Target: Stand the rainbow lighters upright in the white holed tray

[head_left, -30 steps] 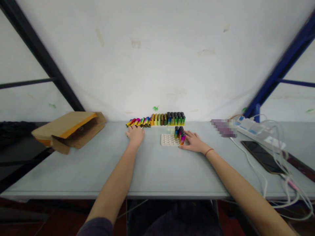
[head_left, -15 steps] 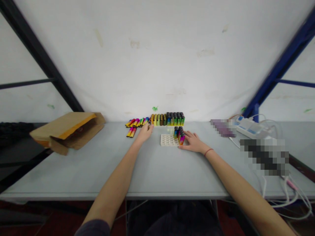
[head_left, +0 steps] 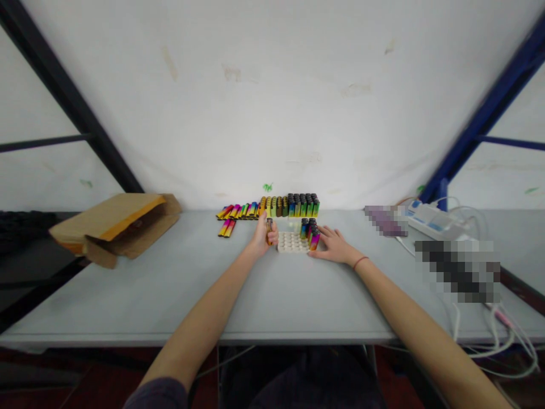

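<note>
My left hand point(head_left: 260, 237) is closed round a small brown-and-gold tube point(head_left: 269, 232), held upright at the left side of a white tray with round holes point(head_left: 293, 243). Several shiny multicoloured tubes with dark tops point(head_left: 314, 238) stand in the right part of the tray. Against the tray's right side rests my right hand point(head_left: 334, 245), fingers stretched and apart, thumb at the near corner; it holds nothing I can see. Loose coloured tubes point(head_left: 238, 211) lie in a pile beyond my left hand, and two more pink-and-yellow tubes point(head_left: 227, 228) lie just nearer.
Behind the tray, yellowish tubes point(head_left: 273, 205) and black-topped tubes point(head_left: 304, 205) stand in rows by the wall. An opened cardboard box point(head_left: 114, 218) lies at the left. A power strip point(head_left: 430, 218) and white cables point(head_left: 496, 335) are on the right. The grey table point(head_left: 298, 307) ends nearby.
My left hand has moved right and nearer, from the pile of tubes to the tray's left side, with a tube upright in it. My right hand has stayed in place.
</note>
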A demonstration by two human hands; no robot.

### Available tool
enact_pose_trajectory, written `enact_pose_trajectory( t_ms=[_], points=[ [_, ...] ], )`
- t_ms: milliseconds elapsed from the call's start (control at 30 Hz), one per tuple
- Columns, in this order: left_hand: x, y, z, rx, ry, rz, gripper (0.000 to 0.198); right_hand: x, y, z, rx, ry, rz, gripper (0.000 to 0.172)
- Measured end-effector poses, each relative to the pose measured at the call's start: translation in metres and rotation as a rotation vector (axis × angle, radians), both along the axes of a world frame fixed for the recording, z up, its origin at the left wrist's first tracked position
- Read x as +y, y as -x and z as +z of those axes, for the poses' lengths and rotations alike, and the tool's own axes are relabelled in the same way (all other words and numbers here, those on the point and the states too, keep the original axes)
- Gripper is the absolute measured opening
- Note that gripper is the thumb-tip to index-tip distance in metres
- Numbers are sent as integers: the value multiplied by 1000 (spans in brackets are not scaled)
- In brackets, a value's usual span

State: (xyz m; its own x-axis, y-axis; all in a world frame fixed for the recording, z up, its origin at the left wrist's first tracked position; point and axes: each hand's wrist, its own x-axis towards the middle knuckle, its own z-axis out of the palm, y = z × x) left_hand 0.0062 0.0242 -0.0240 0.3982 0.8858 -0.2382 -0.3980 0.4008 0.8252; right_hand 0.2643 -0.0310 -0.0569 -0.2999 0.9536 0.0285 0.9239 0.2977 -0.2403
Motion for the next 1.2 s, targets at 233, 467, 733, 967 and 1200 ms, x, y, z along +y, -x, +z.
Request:
enact_pose_trajectory(
  t_ms=[233, 467, 733, 967, 1200],
  points=[
    [-3, -2, 4, -6, 50, 6, 56, 1, 0, -1, -5, -4, -6, 95],
    [-4, -3, 4, -22, 57, 64, 57, 1, -1, -2, -1, -22, 8, 94],
    [-6, -10, 1, -6, 33, 224, 45, 1, 0, -1, -2, -26, 3, 93],
    [-8, -11, 1, -7, 6, 272, 44, 0, -1, -2, 1, -18, 2, 94],
    [-9, -11, 2, 22, 15, 265, 45, 0, -1, -1, -6, -12, 1, 94]
  ],
)
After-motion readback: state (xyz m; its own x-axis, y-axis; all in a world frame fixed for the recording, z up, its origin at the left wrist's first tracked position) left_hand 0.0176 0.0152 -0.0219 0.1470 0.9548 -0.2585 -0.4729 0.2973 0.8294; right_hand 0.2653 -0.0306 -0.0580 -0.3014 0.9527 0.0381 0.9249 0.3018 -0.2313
